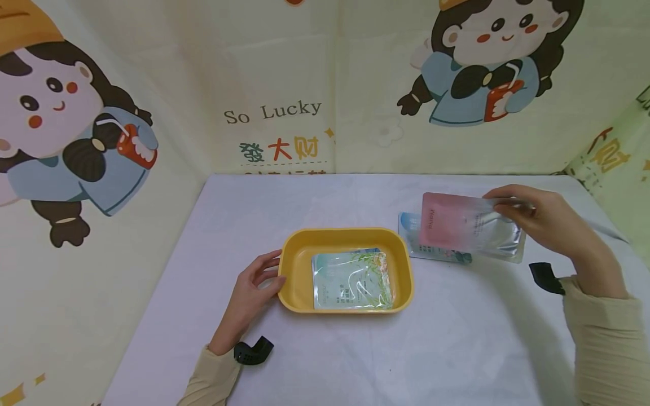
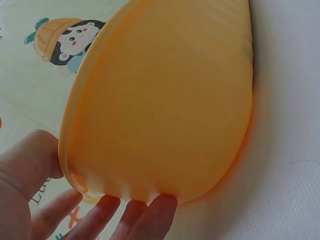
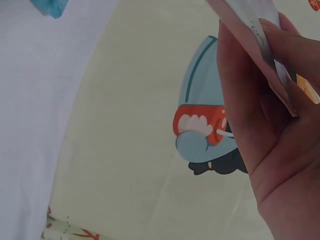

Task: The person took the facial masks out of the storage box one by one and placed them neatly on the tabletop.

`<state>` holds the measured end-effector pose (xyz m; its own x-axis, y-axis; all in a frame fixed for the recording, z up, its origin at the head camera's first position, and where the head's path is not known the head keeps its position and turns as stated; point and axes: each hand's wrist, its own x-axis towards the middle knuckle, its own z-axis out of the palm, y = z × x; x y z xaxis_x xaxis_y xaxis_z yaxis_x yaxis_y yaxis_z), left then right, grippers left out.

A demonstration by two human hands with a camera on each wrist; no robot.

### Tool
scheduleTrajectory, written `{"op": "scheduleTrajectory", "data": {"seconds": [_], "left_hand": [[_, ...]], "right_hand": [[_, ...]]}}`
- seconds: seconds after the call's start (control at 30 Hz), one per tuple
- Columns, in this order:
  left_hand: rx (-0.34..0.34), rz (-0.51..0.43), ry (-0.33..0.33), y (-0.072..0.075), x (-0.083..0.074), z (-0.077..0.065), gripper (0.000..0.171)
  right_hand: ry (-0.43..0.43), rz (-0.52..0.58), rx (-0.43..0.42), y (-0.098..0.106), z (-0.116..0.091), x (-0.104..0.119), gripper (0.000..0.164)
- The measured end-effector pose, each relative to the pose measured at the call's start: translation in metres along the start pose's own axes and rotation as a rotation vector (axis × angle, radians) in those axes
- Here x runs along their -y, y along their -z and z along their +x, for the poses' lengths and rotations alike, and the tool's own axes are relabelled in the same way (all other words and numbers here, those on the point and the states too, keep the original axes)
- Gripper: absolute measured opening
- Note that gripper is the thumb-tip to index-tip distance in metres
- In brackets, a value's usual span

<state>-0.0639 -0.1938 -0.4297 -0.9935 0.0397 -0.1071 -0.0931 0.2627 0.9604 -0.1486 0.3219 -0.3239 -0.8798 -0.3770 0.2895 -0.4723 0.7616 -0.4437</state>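
In the head view, my right hand [image 1: 548, 217] pinches the right end of a pink and silver face mask packet [image 1: 452, 223] between thumb and fingers. The packet is held above the table and overlaps a blue face mask packet [image 1: 439, 254] that lies right of the yellow tray [image 1: 346, 237]. The right wrist view shows the held packet [image 3: 250, 45] nearly edge-on. My left hand [image 1: 256, 290] holds the tray's left end, thumb at the rim and fingertips [image 2: 162, 205] against the outer wall. Inside the tray lies a pale green face mask packet [image 1: 350, 282] over another, mostly hidden.
White cloth [image 1: 325, 361] covers the table. Behind it and at both sides hang pale cloth sheets [image 1: 365, 135] printed with cartoon figures and lettering. A black wrist mount [image 1: 253, 351] sits at my left cuff, another [image 1: 545, 278] at my right.
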Motion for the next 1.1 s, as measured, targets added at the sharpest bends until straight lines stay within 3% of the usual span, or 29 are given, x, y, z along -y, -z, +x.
{"op": "scheduleTrajectory", "data": {"seconds": [0.3,0.77,1.1], "left_hand": [[0.001,0.009,-0.008,0.0,-0.001,0.0,0.051],[-0.003,0.006,-0.004,0.0,-0.002,0.0,0.051],[-0.003,0.004,0.005,0.0,-0.002,-0.001,0.051]], "right_hand": [[-0.08,-0.05,0.034,0.004,-0.006,-0.015,0.039],[-0.079,-0.066,0.05,0.007,-0.015,-0.04,0.038],[-0.188,-0.064,0.16,0.006,-0.016,-0.057,0.035]]}}
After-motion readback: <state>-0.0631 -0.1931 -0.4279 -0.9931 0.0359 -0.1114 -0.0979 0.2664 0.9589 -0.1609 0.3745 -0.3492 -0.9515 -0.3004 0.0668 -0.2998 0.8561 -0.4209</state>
